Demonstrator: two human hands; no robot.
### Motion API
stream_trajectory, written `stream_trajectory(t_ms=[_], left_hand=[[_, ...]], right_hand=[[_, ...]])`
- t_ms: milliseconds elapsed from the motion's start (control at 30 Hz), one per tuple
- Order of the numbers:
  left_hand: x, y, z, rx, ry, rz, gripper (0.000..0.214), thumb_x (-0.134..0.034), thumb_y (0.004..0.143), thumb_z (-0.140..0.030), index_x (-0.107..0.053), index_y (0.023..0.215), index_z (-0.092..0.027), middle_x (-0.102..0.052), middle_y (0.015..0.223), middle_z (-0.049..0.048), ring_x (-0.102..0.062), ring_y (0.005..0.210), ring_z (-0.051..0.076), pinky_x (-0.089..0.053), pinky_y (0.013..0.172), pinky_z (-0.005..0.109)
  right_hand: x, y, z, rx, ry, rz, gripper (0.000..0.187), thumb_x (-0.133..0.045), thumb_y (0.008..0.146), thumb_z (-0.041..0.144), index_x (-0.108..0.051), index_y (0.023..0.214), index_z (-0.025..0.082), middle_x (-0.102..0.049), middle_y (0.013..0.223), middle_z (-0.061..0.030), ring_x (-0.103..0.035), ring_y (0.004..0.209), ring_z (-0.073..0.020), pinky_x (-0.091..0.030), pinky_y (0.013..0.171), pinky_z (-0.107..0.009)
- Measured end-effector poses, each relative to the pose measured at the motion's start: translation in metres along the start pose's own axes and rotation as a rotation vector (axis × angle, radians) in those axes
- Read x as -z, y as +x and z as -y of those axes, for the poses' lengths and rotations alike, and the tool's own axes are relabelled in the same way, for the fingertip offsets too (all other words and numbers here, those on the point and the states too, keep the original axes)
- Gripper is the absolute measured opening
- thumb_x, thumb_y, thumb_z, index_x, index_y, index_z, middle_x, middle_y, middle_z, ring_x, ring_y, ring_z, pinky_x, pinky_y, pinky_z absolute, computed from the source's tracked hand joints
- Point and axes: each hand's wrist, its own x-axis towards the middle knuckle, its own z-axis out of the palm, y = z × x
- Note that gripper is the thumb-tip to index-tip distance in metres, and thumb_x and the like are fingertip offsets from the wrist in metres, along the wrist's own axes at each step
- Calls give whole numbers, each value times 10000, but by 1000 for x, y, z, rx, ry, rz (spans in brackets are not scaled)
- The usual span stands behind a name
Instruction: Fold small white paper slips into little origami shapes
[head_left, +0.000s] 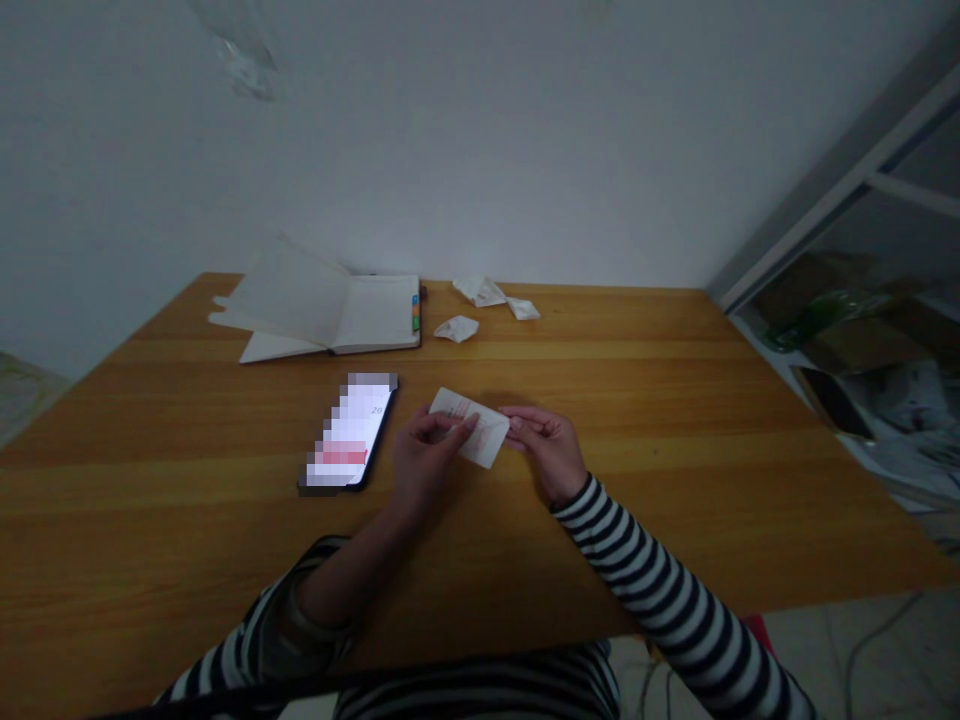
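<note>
Between my hands is a small white paper piece [491, 445] with faint red print, tilted above the table; whether it is a card, a folded sheet or a packet I cannot tell. My left hand [426, 455] pinches its left part, thumb on top and fingers behind. At its upper right edge, my right hand [549, 445] closes thumb and fingertips on the corner. A phone [349, 435] with a lit screen, partly pixelated, lies just left of my left hand.
The wooden table [660, 400] meets a white wall behind. An open notebook [379, 310] with coloured tabs lies at the back left. Crumpled white papers [480, 291] are beside it, one nearer piece [457, 328] included. Cluttered shelving [855, 330] stands right.
</note>
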Motion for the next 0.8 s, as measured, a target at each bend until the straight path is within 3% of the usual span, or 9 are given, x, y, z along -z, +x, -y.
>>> stream_trajectory(t_ms=[200,367,500,600,667,733,800], left_hand=[[1,0,-1,31,-38,8,276,-811,699,-411,-684,609,-183,-652,833,35,-612,798,191,-481,700,285],[-2,-3,2,-56,22,12,253,-804,712,-396,-696,617,-188,-649,842,35,-611,802,188,-485,716,296],[-4,-1,12,-82,28,49,278,-782,742,-406,-662,639,-178,-631,879,40,-616,825,194,-490,729,308],[0,6,15,-114,100,56,284,-808,709,-378,-667,854,-179,-649,1002,59,-633,935,226,-509,812,343],[5,13,13,-191,151,71,492,-846,658,-336,-646,1084,-193,-641,1160,86,-620,1075,256,-503,900,377],[11,19,10,-280,198,171,537,-841,664,-311,-664,1161,-213,-651,1233,100,-607,1150,272,-483,961,396],[15,23,6,-293,242,341,305,-781,737,-331,-756,1022,-226,-735,1104,91,-666,1038,266,-506,904,380]], right_hand=[[1,0,3,-30,4,56,367,-868,662,408,-789,960,210,-804,964,-77,-762,839,-209,-622,839,-403],[-1,0,1,-68,-49,25,337,-870,643,448,-787,833,183,-799,821,-70,-749,722,-197,-634,744,-373],[1,0,1,-19,-114,11,298,-845,674,463,-776,761,186,-778,729,-51,-720,644,-173,-624,671,-332],[5,2,4,9,-196,26,284,-844,671,454,-773,737,187,-769,697,-44,-693,595,-156,-595,604,-293],[8,4,6,11,-242,65,279,-842,669,448,-770,728,185,-763,676,-40,-678,569,-146,-570,573,-272],[10,4,7,26,-283,108,267,-832,677,440,-764,710,184,-754,650,-34,-663,547,-135,-543,553,-256],[10,4,7,50,-328,148,248,-818,690,424,-757,691,184,-747,634,-28,-649,534,-128,-517,540,-247]])
